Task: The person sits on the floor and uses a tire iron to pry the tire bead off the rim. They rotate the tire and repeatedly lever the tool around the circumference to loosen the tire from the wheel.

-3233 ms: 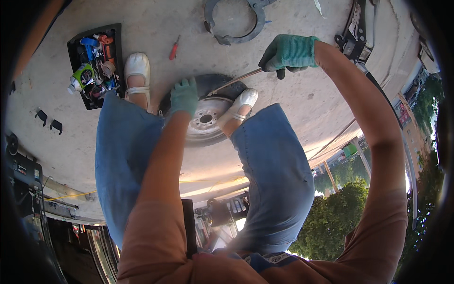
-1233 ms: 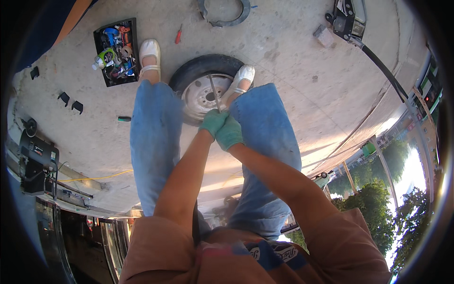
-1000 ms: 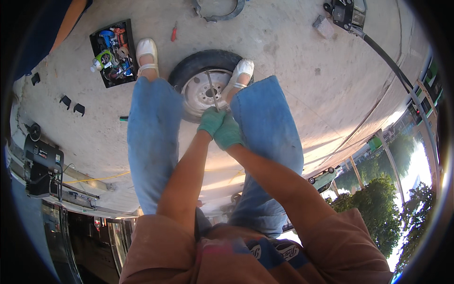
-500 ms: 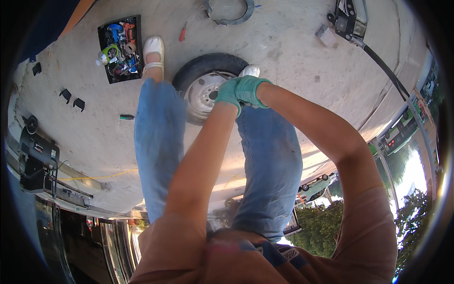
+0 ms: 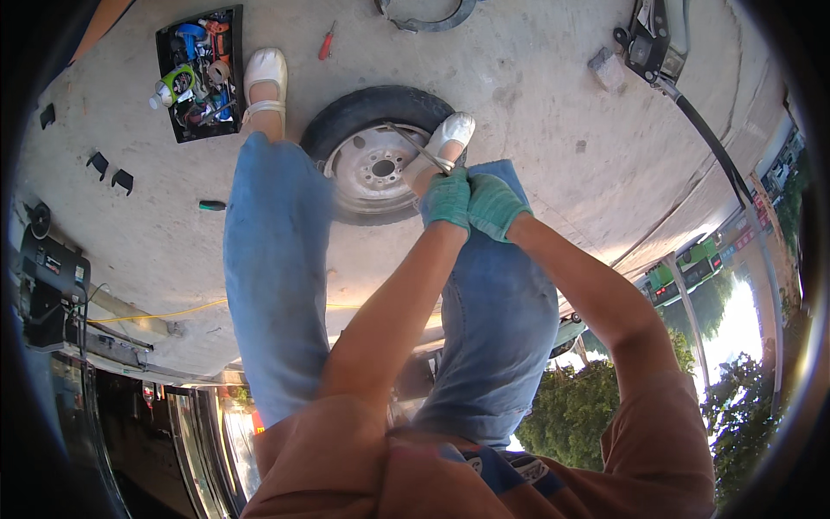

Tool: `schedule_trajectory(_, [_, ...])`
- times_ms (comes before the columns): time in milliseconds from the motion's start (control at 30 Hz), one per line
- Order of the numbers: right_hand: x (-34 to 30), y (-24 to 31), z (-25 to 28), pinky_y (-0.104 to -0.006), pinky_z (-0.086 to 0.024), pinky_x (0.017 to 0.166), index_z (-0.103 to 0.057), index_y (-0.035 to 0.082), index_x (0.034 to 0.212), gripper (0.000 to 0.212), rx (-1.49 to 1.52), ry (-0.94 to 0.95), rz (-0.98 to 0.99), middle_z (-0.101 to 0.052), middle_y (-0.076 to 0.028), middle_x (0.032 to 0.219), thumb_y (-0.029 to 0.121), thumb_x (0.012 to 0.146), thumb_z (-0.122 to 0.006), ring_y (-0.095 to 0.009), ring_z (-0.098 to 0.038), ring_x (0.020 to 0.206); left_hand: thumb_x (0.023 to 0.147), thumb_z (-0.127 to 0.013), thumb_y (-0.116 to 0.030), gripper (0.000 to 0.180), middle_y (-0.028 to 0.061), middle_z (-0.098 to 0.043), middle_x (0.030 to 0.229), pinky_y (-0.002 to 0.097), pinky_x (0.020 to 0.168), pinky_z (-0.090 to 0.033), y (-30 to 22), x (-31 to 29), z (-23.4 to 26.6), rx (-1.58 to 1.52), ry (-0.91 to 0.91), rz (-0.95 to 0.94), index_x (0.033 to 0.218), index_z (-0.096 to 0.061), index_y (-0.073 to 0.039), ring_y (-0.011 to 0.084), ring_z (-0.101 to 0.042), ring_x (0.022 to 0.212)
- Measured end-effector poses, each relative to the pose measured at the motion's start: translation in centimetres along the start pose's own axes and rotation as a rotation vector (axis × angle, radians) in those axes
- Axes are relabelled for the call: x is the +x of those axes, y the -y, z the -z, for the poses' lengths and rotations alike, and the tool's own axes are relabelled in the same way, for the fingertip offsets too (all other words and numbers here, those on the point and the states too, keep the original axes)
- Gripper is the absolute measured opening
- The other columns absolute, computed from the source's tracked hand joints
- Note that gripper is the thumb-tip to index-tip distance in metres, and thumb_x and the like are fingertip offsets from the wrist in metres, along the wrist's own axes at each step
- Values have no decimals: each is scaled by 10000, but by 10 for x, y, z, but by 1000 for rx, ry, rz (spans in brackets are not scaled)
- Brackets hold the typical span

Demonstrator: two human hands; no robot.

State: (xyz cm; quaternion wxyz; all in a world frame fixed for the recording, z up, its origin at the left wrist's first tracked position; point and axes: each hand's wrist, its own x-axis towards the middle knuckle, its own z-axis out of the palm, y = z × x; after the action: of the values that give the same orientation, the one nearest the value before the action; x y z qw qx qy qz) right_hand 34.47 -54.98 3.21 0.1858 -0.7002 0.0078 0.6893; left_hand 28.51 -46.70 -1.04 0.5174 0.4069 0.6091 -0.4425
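Observation:
A black tyre [image 5: 346, 111] on a white steel wheel rim [image 5: 353, 164] lies flat on the ground between my legs. A thin metal tyre lever [image 5: 413, 143] has its far tip at the rim's upper edge, where the tyre meets it. In a green knit glove, my left hand [image 5: 447, 199] is closed around the near end of this lever. My right hand [image 5: 496, 206], gloved alike, is closed against the left one on the same end; the lever's grip is hidden inside them. My right foot in a white shoe [image 5: 454, 130] presses on the tyre's right side, beside the lever.
A black toolbox [image 5: 173, 121] full of tools stands beyond my left foot. A red screwdriver [image 5: 327, 43], a green-handled tool [image 5: 212, 205], black brackets [image 5: 123, 180] and a dark ring [image 5: 432, 24] lie around. A floor jack [image 5: 648, 43] and a brick [image 5: 607, 69] are at the far right.
Both hands have come back from above the rim toward my right knee, showing the lever's shaft. My right foot, mostly hidden before, now shows on the tyre.

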Motion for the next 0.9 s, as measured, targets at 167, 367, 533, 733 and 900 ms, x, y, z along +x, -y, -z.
schedule_trajectory(167, [38, 37, -42, -388, -485, 664, -665, 15, 968, 209, -60, -33, -92, -679, -173, 876, 150, 897, -522, -275, -645, 777, 917, -625, -198, 267, 131, -687, 942, 342, 598, -524, -20, 25, 68, -267, 213, 118, 968, -693, 55, 201, -654, 728])
schedule_trajectory(367, [19, 94, 69, -298, -325, 443, -630, 59, 819, 137, 527, 234, -304, -560, -70, 658, 71, 874, -504, -141, -471, 521, 980, -521, -193, 230, 126, -645, 866, 386, 521, -526, -94, -7, 50, -549, 271, 222, 1074, -624, -11, 234, -638, 685])
schedule_trajectory(533, [51, 47, -33, -404, -524, 752, -655, -24, 1015, 242, 84, 52, -103, -678, -239, 968, 138, 876, -542, -342, -675, 874, 959, -604, -166, 175, 107, -679, 874, 361, 622, -548, -34, 6, 62, -472, 249, 231, 1035, -666, -21, 222, -664, 734])
schedule_trajectory(733, [-8, 77, -59, -482, -529, 854, -604, -55, 1043, 284, 490, -196, -300, -673, -310, 1007, 163, 871, -549, -444, -663, 1020, 930, -690, -149, 144, 95, -693, 807, 324, 645, -552, -3, -17, 90, -466, 230, 205, 967, -689, -9, 202, -662, 683])
schedule_trajectory(900, [-10, 82, -85, -488, -522, 814, -598, -46, 995, 267, 568, -336, -302, -675, -294, 948, 187, 865, -604, -452, -664, 955, 926, -687, -170, 232, 112, -694, 925, 332, 698, -544, 6, -18, 103, -262, 209, 153, 1070, -666, 11, 202, -656, 766])
